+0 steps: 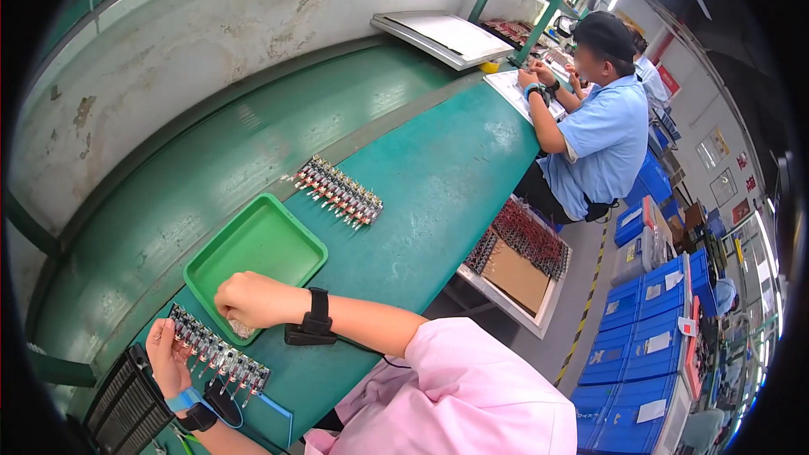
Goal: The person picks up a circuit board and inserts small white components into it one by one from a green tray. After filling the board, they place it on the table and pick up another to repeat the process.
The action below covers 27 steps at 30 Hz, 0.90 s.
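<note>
At the near left of the bench lies a row of small circuit boards [221,355] with red and white wire ends. My left hand [170,358] is at the far-left end of this row, its fingers curled against the boards. My right hand [257,299] reaches into the near corner of a green tray [295,232]. Its fingers are bent down and together over a small heap of pale parts [242,329]; the fingertips are hidden. Beyond the tray sits a second row of circuit boards [339,191], apart from both hands.
The green bench [421,177] runs away to the right, where a co-worker [598,126] in a blue shirt handles something. A black slatted object [126,400] stands by my left wrist. Under the bench edge is a framed board of wired parts [522,257]. Blue bins [636,345] stand right.
</note>
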### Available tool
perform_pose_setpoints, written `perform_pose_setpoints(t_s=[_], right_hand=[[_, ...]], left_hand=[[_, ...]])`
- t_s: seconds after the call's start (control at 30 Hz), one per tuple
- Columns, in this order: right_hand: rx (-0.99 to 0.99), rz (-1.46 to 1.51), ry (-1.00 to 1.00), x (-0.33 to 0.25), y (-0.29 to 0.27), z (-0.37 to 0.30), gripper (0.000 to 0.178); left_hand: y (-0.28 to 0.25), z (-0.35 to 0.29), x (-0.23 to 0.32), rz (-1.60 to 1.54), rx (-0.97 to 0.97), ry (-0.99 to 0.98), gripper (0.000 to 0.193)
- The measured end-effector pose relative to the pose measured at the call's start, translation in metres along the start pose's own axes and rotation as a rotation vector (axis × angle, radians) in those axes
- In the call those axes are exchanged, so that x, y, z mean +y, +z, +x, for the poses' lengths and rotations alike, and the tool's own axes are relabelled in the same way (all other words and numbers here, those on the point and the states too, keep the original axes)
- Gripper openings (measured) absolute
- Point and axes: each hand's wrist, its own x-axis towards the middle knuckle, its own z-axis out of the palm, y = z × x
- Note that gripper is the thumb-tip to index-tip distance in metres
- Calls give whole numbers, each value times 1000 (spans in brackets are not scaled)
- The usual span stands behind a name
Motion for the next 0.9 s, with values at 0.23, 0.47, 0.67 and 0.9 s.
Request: perform_pose_setpoints(t_s=[0.23,0.47,0.67,0.9], right_hand=[[-8,245,-33,-9,-5,-1,5],[117,281,9,-17,-9,-8,4],[85,346,-28,-16,-1,-11,5],[49,331,16,-19,-14,-15,6]], left_hand=[[0,-4,-1,21,-14,-9,11],[-2,0,-5,3,-24,7,11],[-9,-4,-3,34,-9,2,12],[-4,3,-5,-50,-26,-43,12]])
